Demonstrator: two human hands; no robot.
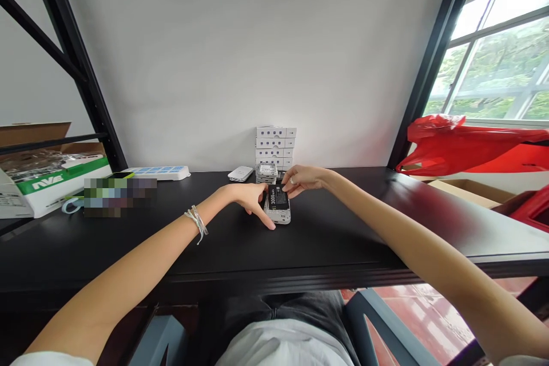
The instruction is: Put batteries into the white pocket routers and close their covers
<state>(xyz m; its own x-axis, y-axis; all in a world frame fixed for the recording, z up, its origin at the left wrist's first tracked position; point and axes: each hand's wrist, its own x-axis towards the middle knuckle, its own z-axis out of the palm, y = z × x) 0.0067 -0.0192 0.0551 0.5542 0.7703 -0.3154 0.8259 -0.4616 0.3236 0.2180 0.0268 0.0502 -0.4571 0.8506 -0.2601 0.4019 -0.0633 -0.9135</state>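
Standing far to the left of the white device [281, 218], an opened box [17, 200] with a green band was on the black tabletop [206, 257]. Nearer, but still well to the left of the device, lay a white power strip [163, 172]. Behind the device and to its left was a flat white object [241, 174]. The left hand [252, 199] was at the device's left side; its grip had thumb and forefinger apart, and I could not tell if it held the device. Behind the device rose a stack of white boxes [275, 143]. On the device was a black battery [278, 197], marked 3000. The right hand [300, 180], wearing a ring, had bent fingers at the battery's far right corner; whether this grip was closed on it, I could not tell. Far to the device's right was a red plastic bag [467, 143].
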